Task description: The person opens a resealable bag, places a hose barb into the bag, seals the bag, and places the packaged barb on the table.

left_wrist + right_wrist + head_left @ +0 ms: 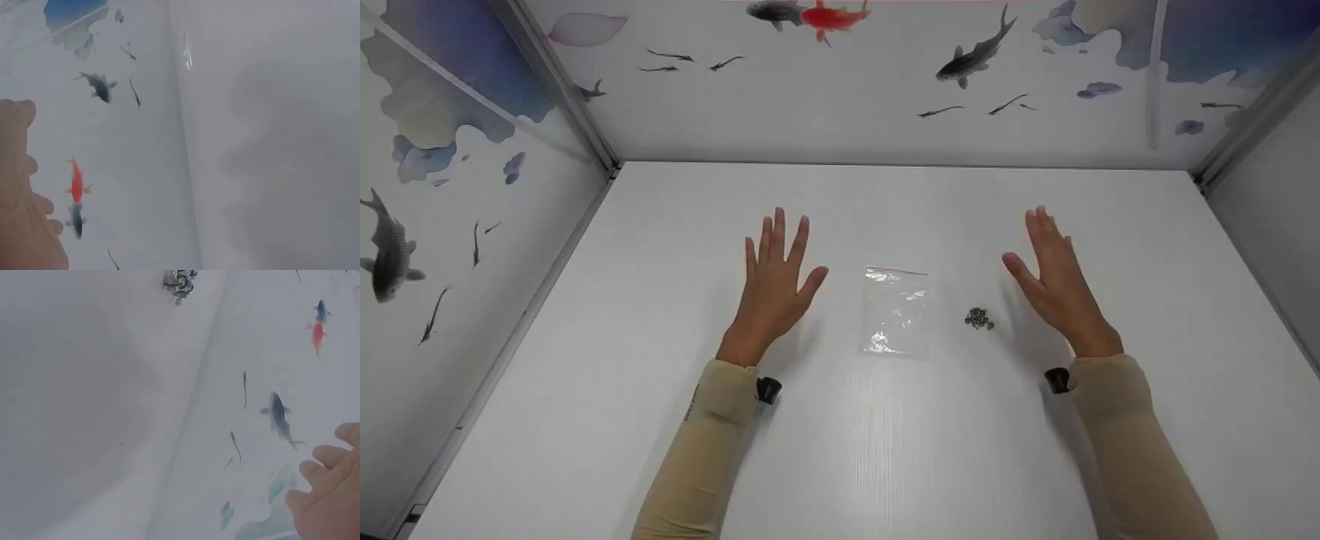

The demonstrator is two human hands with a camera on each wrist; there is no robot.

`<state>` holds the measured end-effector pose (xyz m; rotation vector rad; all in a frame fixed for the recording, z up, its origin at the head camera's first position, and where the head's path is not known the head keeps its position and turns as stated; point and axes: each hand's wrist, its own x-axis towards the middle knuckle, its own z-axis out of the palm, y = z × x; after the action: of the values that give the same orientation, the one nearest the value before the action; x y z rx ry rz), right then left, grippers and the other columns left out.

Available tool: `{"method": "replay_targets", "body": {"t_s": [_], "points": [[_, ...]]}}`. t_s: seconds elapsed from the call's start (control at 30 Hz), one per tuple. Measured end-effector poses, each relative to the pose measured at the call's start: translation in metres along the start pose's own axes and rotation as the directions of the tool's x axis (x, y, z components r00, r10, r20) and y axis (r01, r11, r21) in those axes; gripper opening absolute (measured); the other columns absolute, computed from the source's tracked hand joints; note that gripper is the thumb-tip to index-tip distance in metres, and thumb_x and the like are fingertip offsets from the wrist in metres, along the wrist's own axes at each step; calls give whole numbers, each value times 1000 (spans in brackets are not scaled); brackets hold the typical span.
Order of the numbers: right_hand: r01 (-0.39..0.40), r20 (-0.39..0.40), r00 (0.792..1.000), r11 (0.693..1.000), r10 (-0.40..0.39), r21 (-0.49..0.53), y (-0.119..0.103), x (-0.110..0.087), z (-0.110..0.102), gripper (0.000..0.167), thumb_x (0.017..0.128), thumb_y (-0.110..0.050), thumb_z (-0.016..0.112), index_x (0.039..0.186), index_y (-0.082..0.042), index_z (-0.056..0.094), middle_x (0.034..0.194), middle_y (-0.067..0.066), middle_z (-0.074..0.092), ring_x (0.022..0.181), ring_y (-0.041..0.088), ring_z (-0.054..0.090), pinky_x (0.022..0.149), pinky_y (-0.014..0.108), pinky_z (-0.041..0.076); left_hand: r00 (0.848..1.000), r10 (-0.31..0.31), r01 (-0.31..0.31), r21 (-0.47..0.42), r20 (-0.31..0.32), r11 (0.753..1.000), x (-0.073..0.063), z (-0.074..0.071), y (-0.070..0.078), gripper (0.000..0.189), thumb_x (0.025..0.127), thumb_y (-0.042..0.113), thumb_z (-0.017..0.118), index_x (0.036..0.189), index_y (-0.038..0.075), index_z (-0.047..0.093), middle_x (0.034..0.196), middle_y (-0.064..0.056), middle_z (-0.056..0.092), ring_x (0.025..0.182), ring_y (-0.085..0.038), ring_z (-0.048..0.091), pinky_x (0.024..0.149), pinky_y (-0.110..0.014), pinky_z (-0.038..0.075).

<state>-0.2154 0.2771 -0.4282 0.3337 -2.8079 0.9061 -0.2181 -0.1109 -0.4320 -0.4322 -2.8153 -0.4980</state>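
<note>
A clear plastic zip bag (895, 313) with a red strip along its top lies flat on the white table (840, 465). Just right of it sits a small heap of metal pieces (978, 319), too small to tell their kind; in the right wrist view these shiny metal pieces (180, 282) appear at the top edge. To the left of the bag my left hand (772, 289) is held with its fingers straight and spread. My right hand (1057, 285), fingers straight and thumb apart, is to the right of the heap. Neither hand touches anything.
Upright panels printed with fish stand at the back (847, 112) and on the left (472, 300), with a plain panel (1267, 187) on the right. Each sleeve carries a small black wrist camera, the left camera (769, 390) and the right camera (1057, 380).
</note>
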Motion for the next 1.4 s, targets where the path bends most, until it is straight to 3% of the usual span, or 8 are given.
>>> {"method": "replay_targets", "body": {"t_s": [0.13, 0.27, 0.37, 0.6, 0.77, 0.97, 1.1, 1.4], "points": [[19, 170, 985, 1000, -16, -19, -10, 12, 0, 73, 99, -54, 39, 156, -23, 5, 163, 5, 5, 150, 29, 5, 118, 53, 7, 988, 127, -124, -45, 87, 991, -6, 0, 7, 70, 99, 55, 35, 156, 26, 5, 163, -7, -5, 150, -24, -5, 120, -47, 0], [78, 338, 940, 992, -39, -103, -17, 22, 6, 69, 99, -56, 35, 156, -28, 8, 162, 0, 8, 149, 27, 9, 117, 54, 12, 949, 252, -240, -89, 187, 967, -13, 3, 19, 68, 100, 55, 34, 156, 28, 7, 163, -2, -2, 150, -19, -3, 120, -44, 2], [143, 424, 903, 981, -74, -133, -23, 29, 12, 64, 101, -52, 34, 155, -26, 14, 162, -1, 11, 149, 27, 11, 117, 52, 14, 898, 335, -312, -123, 287, 942, -18, 7, 32, 68, 100, 56, 33, 156, 29, 6, 163, 2, -1, 150, -17, -1, 120, -45, 3], [192, 548, 835, 962, -56, -195, -33, 40, 30, 70, 98, -63, 24, 155, -23, 17, 162, 3, 14, 148, 30, 14, 116, 55, 16, 742, 445, -405, -194, 502, 894, -26, 25, 58, 65, 100, 57, 28, 154, 34, 1, 162, 10, 0, 149, -11, 1, 120, -44, 3], [209, 607, 793, 958, -48, -197, -39, 44, 43, 63, 101, -54, 27, 155, -23, 19, 161, 2, 15, 148, 27, 15, 116, 54, 18, 673, 459, -430, -199, 579, 881, -30, 36, 70, 65, 100, 56, 32, 154, 35, 3, 161, 13, 6, 149, -10, 5, 120, -43, 6], [238, 656, 752, 955, -66, -176, -48, 47, 55, 53, 104, -39, 35, 154, -25, 23, 161, -2, 17, 148, 25, 17, 115, 54, 19, 625, 435, -446, -160, 649, 880, -30, 39, 79, 65, 100, 54, 36, 155, 33, 9, 161, 12, 11, 149, -12, 8, 120, -44, 10], [261, 684, 726, 950, -75, -173, -51, 47, 60, 52, 104, -35, 34, 154, -24, 23, 161, -3, 17, 148, 24, 17, 116, 51, 20, 605, 409, -437, -144, 683, 888, -30, 41, 83, 63, 100, 53, 38, 155, 33, 12, 161, 12, 13, 149, -13, 9, 120, -45, 11], [208, 689, 724, 963, -36, -169, -49, 43, 63, 51, 104, -34, 37, 153, -26, 26, 160, -6, 20, 148, 22, 16, 116, 51, 19, 605, 403, -435, -139, 687, 890, -32, 44, 77, 61, 101, 51, 37, 154, 32, 16, 160, 12, 17, 149, -12, 12, 120, -44, 12]]}}
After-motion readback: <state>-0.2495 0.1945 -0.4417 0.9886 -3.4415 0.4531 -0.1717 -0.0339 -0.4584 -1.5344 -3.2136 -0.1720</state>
